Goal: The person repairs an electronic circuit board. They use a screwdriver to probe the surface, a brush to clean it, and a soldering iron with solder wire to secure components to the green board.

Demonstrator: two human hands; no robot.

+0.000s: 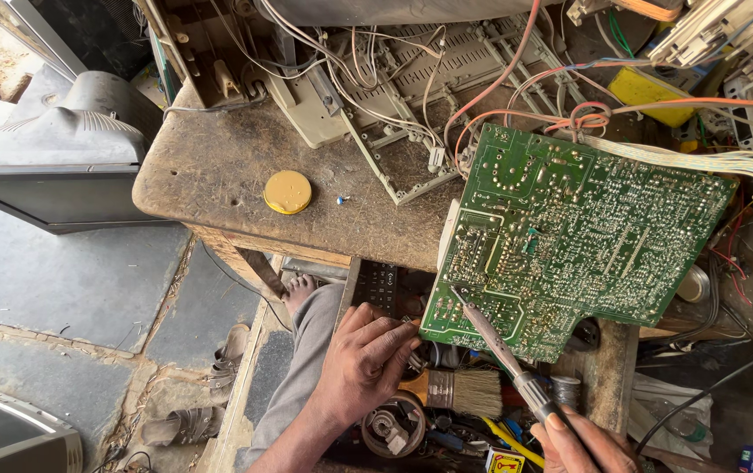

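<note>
While the right hand grips the soldering iron, tip on the green circuit board just above it, the left hand pinches the board's near corner. Loose hold: board could shift, tip bridging neighbouring joints.

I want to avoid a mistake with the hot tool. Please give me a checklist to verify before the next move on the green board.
1. Soldering iron tip touches the green circuit board: ok.
2. Right hand grips the iron handle: ok.
3. Left hand steadies the board's lower left corner: ok.
4. Left-hand fingers away from the tip: ok, but near.
5. Loose wires clear of the iron: ok.
6. Iron is hot: cannot tell.
</note>
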